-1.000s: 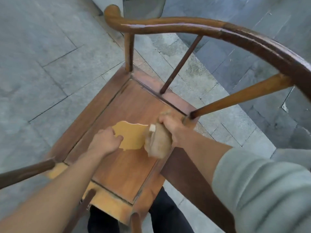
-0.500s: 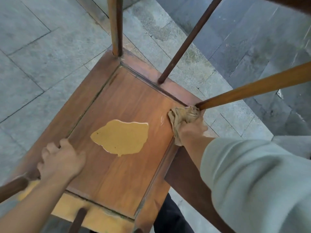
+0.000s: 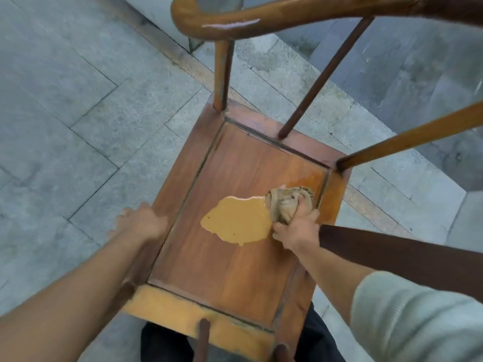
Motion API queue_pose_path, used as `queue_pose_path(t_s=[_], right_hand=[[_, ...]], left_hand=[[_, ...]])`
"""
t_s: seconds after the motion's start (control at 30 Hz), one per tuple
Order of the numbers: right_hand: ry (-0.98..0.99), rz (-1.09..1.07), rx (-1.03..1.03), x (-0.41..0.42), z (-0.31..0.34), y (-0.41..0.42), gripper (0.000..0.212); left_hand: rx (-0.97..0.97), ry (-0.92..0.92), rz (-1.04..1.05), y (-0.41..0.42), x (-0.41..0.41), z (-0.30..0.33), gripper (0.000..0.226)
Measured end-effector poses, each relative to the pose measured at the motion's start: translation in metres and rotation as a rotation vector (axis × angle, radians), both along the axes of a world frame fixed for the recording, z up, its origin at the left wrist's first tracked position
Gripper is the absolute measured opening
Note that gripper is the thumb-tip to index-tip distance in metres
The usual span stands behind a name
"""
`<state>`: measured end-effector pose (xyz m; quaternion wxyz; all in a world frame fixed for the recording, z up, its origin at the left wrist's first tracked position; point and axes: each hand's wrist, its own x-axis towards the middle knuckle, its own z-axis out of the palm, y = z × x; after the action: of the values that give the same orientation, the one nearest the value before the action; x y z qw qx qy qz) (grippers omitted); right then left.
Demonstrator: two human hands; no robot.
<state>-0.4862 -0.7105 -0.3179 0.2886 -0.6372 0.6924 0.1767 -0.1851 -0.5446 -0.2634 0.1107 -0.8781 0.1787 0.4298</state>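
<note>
A wooden armchair stands below me, its brown seat panel [image 3: 222, 257] framed by a darker rim. A tan puddle [image 3: 236, 220] of thick liquid lies on the middle of the seat. My right hand [image 3: 296, 227] grips a crumpled brownish cloth [image 3: 286, 202] and presses it on the seat at the puddle's right edge. My left hand [image 3: 139, 222] holds the seat's left rim, fingers curled over its outer side. A wet streak shines on the seat beyond the cloth.
The chair's curved top rail [image 3: 261, 17] arches across the upper view, with spindles [image 3: 324, 74] running down to the seat's far side. A dark armrest [image 3: 405, 257] crosses over my right forearm. Grey stone paving [image 3: 65, 113] surrounds the chair, with steps at upper right.
My right hand has drawn the cloth from the seat's far right corner back to the puddle's edge. My left hand has slid forward along the left rim. The view has pulled back.
</note>
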Motion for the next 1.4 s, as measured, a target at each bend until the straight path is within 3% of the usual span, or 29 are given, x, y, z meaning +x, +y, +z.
queue_pose_path(t_s=[0.23,0.37,0.47,0.6,0.73,0.83,0.93,1.03,1.13,1.23,1.3,1.4], right_hand=[[-0.14,-0.353,-0.146,0.022,0.005,0.037,0.103],[-0.243,-0.226,-0.161,0.102,0.001,0.099,0.095],[-0.18,-0.133,-0.154,0.174,-0.007,0.133,0.096],[-0.174,-0.02,-0.123,0.25,-0.011,0.154,0.1],[-0.394,-0.024,-0.056,0.24,-0.012,0.153,0.099],[-0.632,-0.039,0.086,0.207,-0.008,0.148,0.097],[-0.691,-0.136,0.071,0.174,-0.001,0.139,0.1],[-0.537,-0.019,-0.124,0.128,0.008,0.123,0.107],[-0.191,0.18,-0.297,0.063,0.014,0.104,0.105],[0.095,-0.052,-0.272,0.017,0.013,0.099,0.095],[0.094,-0.314,-0.161,0.018,0.009,0.103,0.091],[0.045,-0.475,-0.118,0.057,0.004,0.12,0.09]], left_hand=[[-0.08,0.069,-0.215,0.004,0.092,-0.025,0.063],[-0.043,0.033,-0.223,0.033,0.145,-0.04,0.056],[-0.083,0.027,-0.234,0.05,0.158,-0.041,0.038],[-0.169,-0.016,-0.209,0.055,0.161,-0.036,0.032],[-0.246,-0.066,-0.253,0.034,0.152,-0.022,0.024],[-0.256,0.016,-0.33,0.015,0.13,-0.01,0.024],[-0.257,0.091,-0.365,0.0,0.104,0.007,0.022],[-0.258,0.125,-0.398,-0.002,0.085,0.016,0.014],[-0.226,0.142,-0.416,-0.002,0.073,0.017,0.018],[-0.217,0.147,-0.446,-0.011,0.065,0.013,0.036],[-0.206,0.154,-0.51,-0.023,0.066,0.005,0.044],[-0.22,0.137,-0.667,-0.047,0.078,-0.009,0.05]])
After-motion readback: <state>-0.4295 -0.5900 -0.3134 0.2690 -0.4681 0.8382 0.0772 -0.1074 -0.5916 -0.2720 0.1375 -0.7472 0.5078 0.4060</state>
